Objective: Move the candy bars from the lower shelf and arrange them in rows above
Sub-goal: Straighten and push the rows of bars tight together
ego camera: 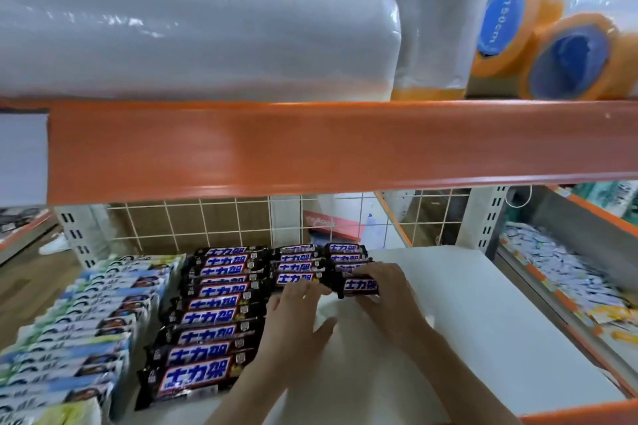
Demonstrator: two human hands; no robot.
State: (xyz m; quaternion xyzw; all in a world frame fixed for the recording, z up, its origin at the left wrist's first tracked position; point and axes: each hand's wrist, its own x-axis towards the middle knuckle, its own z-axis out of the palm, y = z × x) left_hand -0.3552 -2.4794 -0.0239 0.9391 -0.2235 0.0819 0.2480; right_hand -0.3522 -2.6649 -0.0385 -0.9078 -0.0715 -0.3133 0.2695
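Observation:
Dark-wrapped candy bars with blue and white lettering lie in rows on a white shelf (466, 304). A long row (207, 317) runs front to back at the left. Two shorter rows (300, 262) sit at the back. My right hand (386, 293) is shut on one candy bar (359, 286), holding it at the front end of the right-hand short row. My left hand (293, 317) rests flat on the shelf with fingers spread, its fingertips touching the front bar of the middle row.
Green and blue packets (79, 317) fill the shelf's left side. An orange shelf edge (328, 145) crosses overhead, carrying white wrapped bundles (172, 28) and orange-capped rolls (538, 41). A wire grid (207, 221) backs the shelf. Another shelf with packets (559, 272) stands to the right.

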